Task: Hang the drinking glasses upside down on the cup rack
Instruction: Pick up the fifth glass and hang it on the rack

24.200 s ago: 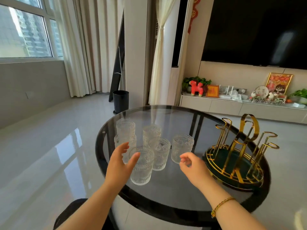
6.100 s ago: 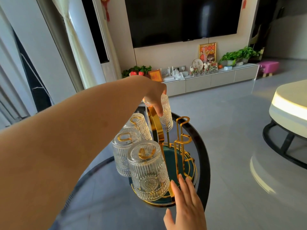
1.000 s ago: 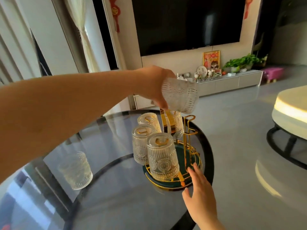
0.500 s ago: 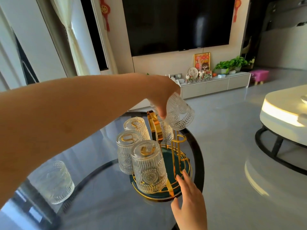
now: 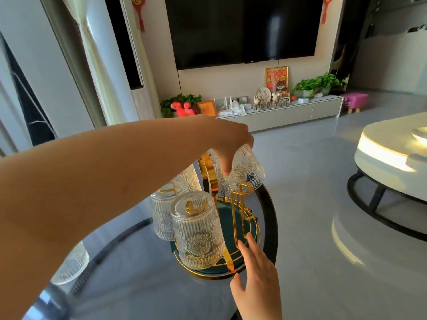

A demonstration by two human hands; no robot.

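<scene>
While the left hand is gripping an upturned glass above the rack's free peg, the open right hand is touching the rack's base near the table's right edge.

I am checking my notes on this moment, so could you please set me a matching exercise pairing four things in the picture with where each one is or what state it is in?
Things:
1. left hand
2. right hand
3. nearest glass
4. leftover glass

States:
A. hangs upside down on the cup rack
B. stands on the table, off the rack
C. grips a tilted glass above a free gold peg
D. open, fingertips at the rack's edge

Pairs: 1-C, 2-D, 3-A, 4-B
</scene>
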